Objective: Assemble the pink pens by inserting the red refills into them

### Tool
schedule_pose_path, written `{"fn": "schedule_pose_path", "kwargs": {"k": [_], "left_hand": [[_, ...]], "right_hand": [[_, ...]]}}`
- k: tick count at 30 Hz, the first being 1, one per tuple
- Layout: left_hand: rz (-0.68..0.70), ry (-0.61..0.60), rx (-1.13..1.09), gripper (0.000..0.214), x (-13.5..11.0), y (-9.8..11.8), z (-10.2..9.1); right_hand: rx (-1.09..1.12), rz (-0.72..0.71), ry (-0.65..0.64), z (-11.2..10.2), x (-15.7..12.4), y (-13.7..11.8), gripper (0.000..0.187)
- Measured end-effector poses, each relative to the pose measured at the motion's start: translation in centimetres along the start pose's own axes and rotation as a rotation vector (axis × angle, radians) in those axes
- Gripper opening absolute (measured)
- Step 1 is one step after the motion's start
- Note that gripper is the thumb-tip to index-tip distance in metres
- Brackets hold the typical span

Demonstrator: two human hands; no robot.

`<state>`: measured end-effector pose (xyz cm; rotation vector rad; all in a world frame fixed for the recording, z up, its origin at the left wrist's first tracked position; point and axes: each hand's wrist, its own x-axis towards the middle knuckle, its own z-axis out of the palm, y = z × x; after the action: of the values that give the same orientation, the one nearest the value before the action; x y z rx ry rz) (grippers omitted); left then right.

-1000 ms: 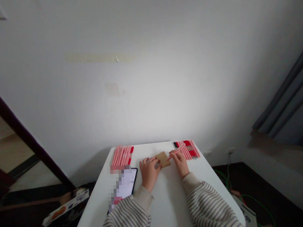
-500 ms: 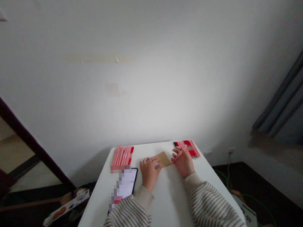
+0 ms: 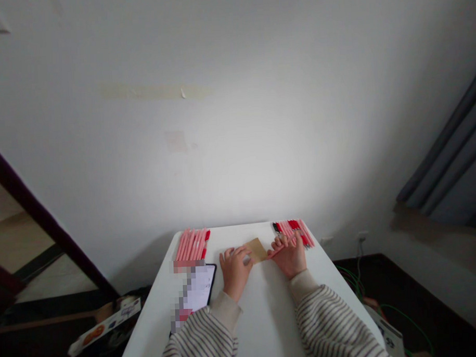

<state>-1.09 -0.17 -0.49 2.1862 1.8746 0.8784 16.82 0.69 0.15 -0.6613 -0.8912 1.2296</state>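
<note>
In the head view my right hand (image 3: 291, 258) has its fingers closed round a slim pink pen (image 3: 280, 250), which lies slantwise across them. The pen's lower left end is beside the right edge of a small tan paper square (image 3: 257, 249). My left hand (image 3: 235, 268) lies spread at the left edge of that square, its fingertips partly over it. Behind my right hand is a row of pink and red pens (image 3: 292, 227), partly covered by my fingers. Another bundle of pink pens (image 3: 191, 244) lies at the far left of the table.
A phone or tablet (image 3: 202, 286) with a lit screen, partly pixelated, lies left of my left hand on the white table (image 3: 262, 323). The wall (image 3: 241, 163) stands close behind the table. Green cables (image 3: 354, 281) and boxes are on the floor.
My right hand has turned and its fingers have curled in further. The pen has tilted, its upper end now reaching further right. My left hand and the paper have not moved.
</note>
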Motion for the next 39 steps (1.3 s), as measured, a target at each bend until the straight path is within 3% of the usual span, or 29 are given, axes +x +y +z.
{"fn": "schedule_pose_path", "kwargs": {"k": [9, 15, 20, 30, 39], "left_hand": [[0.003, -0.019, 0.012, 0.03, 0.0, 0.2, -0.1], [0.023, 0.009, 0.042, 0.028, -0.2, 0.3, 0.2], [0.023, 0.034, 0.074, 0.032, 0.1, 0.2, 0.7], [-0.111, 0.176, 0.228, 0.031, 2.4, -1.3, 2.0], [-0.16, 0.208, 0.244, 0.035, 4.1, -2.2, 2.5]], "right_hand": [[0.131, 0.064, 0.051, 0.0, 0.4, 0.9, 0.06], [0.196, 0.137, 0.098, -0.3, 0.7, 1.5, 0.043], [0.298, 0.153, 0.18, -0.2, 0.5, 1.6, 0.04], [0.17, 0.097, 0.248, -0.1, 0.1, 1.7, 0.039], [0.091, 0.089, 0.266, -0.2, -0.1, 2.0, 0.036]]}}
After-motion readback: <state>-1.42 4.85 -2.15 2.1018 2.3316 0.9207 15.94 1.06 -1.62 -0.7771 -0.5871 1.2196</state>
